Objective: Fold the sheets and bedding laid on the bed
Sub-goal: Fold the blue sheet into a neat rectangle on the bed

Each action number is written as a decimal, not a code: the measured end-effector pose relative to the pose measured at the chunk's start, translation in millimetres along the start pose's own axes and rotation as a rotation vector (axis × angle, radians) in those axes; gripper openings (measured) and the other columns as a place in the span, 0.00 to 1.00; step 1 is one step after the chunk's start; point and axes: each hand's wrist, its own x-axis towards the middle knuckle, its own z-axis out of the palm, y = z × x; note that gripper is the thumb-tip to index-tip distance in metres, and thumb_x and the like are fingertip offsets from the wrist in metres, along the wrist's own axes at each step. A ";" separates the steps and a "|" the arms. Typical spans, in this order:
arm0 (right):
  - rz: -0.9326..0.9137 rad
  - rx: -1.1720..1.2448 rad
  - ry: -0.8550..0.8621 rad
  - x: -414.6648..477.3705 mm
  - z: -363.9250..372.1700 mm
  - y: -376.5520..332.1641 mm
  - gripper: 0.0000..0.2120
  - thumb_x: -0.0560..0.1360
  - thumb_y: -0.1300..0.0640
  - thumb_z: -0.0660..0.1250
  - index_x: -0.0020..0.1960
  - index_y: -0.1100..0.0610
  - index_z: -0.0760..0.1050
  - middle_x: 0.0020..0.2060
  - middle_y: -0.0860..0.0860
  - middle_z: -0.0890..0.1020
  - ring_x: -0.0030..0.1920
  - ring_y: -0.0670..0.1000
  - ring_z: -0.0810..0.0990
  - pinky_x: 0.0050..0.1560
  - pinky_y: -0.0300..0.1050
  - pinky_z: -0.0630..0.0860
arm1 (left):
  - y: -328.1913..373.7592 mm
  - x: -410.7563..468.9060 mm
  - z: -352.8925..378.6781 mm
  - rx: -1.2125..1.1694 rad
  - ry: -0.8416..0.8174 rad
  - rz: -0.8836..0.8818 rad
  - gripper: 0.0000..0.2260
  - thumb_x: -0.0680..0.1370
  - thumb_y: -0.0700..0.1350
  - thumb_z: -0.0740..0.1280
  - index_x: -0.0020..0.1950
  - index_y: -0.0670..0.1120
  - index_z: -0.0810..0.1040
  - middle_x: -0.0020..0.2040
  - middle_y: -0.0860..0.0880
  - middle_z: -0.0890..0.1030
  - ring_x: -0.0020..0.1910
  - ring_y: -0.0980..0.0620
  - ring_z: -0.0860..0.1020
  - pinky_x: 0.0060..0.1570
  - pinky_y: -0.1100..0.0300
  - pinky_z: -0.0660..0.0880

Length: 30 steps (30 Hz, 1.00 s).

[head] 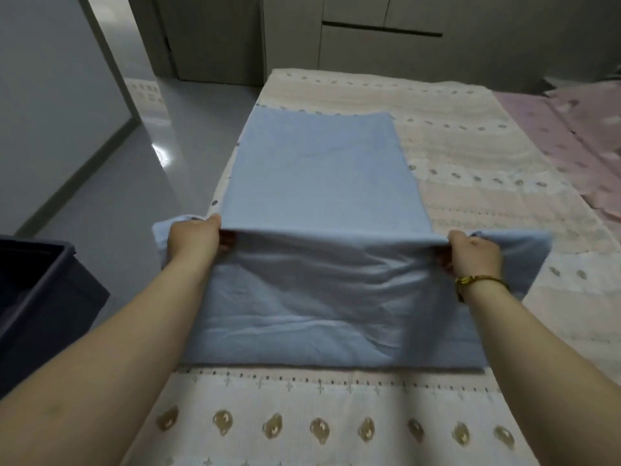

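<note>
The light blue sheet (322, 203), lying lengthwise on the patterned bedspread (470, 169), is being pinched at a raised crease by the left hand (196, 242) and right hand (473, 255), apparently for folding its near part over the far part.

I see a glossy grey floor (127, 203) on the left, a bright lamp glare (160, 153) reflected in it. A grey wall (47, 95) borders it. Flat-fronted grey cabinets (369, 52) line the far end. A dark storage box (33, 280) sits near left, beside the bed (470, 156).
</note>
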 end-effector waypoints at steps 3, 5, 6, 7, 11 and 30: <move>-0.100 -0.064 -0.092 32.7 45.1 4.7 0.17 0.80 0.54 0.54 0.42 0.64 0.74 0.51 0.65 0.77 0.55 0.62 0.74 0.52 0.51 0.68 | -10.1 30.4 29.0 0.297 0.006 0.187 0.15 0.81 0.45 0.55 0.60 0.38 0.77 0.61 0.38 0.77 0.60 0.40 0.74 0.58 0.55 0.68; -0.184 -0.211 -0.256 37.1 79.7 28.0 0.21 0.80 0.50 0.56 0.68 0.60 0.67 0.70 0.58 0.66 0.70 0.57 0.64 0.68 0.51 0.61 | -39.6 34.0 51.7 0.517 -0.102 0.372 0.18 0.82 0.48 0.54 0.70 0.44 0.68 0.71 0.43 0.67 0.70 0.45 0.65 0.68 0.56 0.58; -0.227 -0.368 -0.365 36.2 97.4 46.1 0.27 0.79 0.47 0.56 0.74 0.57 0.56 0.75 0.55 0.56 0.74 0.54 0.56 0.72 0.53 0.54 | -62.5 32.6 62.7 0.692 -0.176 0.466 0.22 0.82 0.53 0.52 0.74 0.47 0.61 0.75 0.45 0.60 0.74 0.48 0.59 0.70 0.55 0.51; -0.260 -0.561 -0.458 31.3 112.2 62.9 0.31 0.79 0.44 0.55 0.76 0.53 0.47 0.76 0.51 0.48 0.76 0.52 0.49 0.73 0.56 0.49 | -86.5 27.8 72.0 0.870 -0.273 0.540 0.27 0.79 0.60 0.48 0.76 0.50 0.54 0.77 0.47 0.54 0.76 0.50 0.53 0.71 0.55 0.43; -0.328 -0.954 -0.568 18.0 157.9 124.2 0.34 0.76 0.34 0.41 0.75 0.47 0.35 0.75 0.48 0.37 0.75 0.51 0.37 0.71 0.61 0.37 | -166.3 23.8 95.9 1.142 -0.416 0.692 0.38 0.74 0.68 0.33 0.72 0.48 0.63 0.69 0.42 0.71 0.69 0.44 0.61 0.69 0.57 0.35; -1.028 -0.830 -0.223 -48.5 120.8 194.9 0.34 0.57 0.50 0.61 0.64 0.54 0.64 0.60 0.57 0.78 0.63 0.54 0.66 0.60 0.60 0.57 | -198.1 -55.0 66.8 1.066 -0.457 0.884 0.34 0.62 0.54 0.56 0.69 0.47 0.62 0.60 0.41 0.79 0.62 0.48 0.67 0.71 0.54 0.44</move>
